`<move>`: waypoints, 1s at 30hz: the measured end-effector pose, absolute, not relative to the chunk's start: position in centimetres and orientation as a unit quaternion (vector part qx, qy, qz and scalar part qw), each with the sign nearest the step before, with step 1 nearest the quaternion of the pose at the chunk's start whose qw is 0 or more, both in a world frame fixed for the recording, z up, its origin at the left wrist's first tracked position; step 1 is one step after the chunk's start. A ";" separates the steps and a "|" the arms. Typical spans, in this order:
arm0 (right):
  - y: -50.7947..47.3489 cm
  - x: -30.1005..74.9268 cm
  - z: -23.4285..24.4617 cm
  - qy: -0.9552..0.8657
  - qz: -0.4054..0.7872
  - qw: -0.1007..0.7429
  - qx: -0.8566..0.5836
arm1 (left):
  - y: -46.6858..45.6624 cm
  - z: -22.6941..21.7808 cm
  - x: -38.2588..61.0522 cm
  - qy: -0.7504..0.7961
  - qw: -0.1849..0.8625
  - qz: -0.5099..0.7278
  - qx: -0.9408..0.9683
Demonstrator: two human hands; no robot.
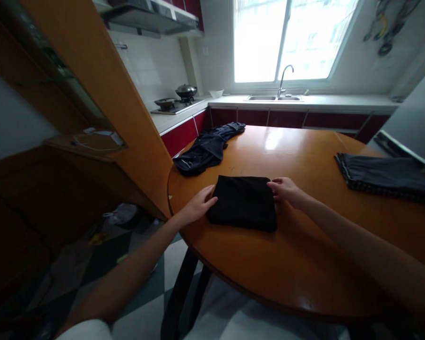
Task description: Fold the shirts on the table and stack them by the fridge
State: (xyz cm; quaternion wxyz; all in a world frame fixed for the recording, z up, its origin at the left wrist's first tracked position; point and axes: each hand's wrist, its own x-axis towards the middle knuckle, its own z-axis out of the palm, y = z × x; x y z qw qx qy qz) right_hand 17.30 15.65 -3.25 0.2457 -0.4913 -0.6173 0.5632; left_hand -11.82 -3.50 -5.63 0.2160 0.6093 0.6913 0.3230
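Observation:
A black folded cloth (243,202) lies flat on the round wooden table (304,255), near its left edge. My left hand (197,206) rests on the table with fingers stretched out, its fingertips touching the cloth's left edge. My right hand (286,190) is at the cloth's upper right corner, fingers curled and touching that corner. Neither hand lifts the cloth.
A crumpled dark garment (206,149) lies at the table's far left edge. A dark grey folded garment (386,177) sits at the right. Behind are a counter with sink (273,98), stove with pans (177,101), and a wooden partition (102,89) on the left.

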 end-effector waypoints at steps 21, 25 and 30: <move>15.2 16.8 -1.9 -0.573 0.662 0.191 -0.444 | 7.4 -2.1 -13.0 0.687 0.398 0.389 0.467; 15.0 19.6 -2.2 -0.566 0.679 0.260 -0.389 | 7.6 -2.0 -10.4 0.633 0.470 0.464 0.404; 15.4 25.4 -1.3 -0.607 0.608 0.369 -0.354 | 9.8 -1.1 -5.5 0.511 0.492 0.555 0.435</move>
